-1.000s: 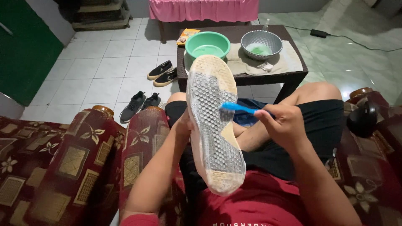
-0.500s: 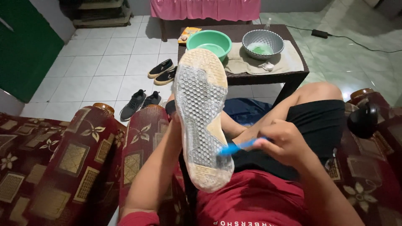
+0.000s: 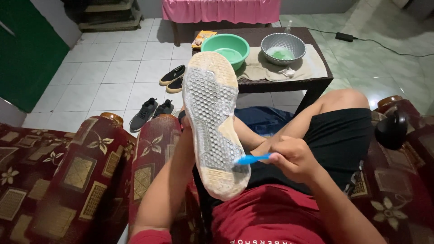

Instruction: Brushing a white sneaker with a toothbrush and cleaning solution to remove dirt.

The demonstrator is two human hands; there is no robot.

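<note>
Right hand (image 3: 293,158) fisted on blue plastic toothbrush (image 3: 253,158), bristles at heel; left hand (image 3: 185,131) gripping pale honeycomb-soled shoe (image 3: 212,122) from behind, sole up, toe pointing away.

1. The room is evenly and softly lit from overhead; the pale tiled floor (image 3: 113,77) beyond the hands is the brightest area.
2. A glossy reflection lies on the green tiles (image 3: 398,68) far right of the right hand (image 3: 291,158).
3. Shadows are faint and diffuse, and deepest below both hands.
4. Focus is sharp at the centre.
5. Wide-angle bending stretches the armchair (image 3: 54,180) beside the left hand (image 3: 185,131).
</note>
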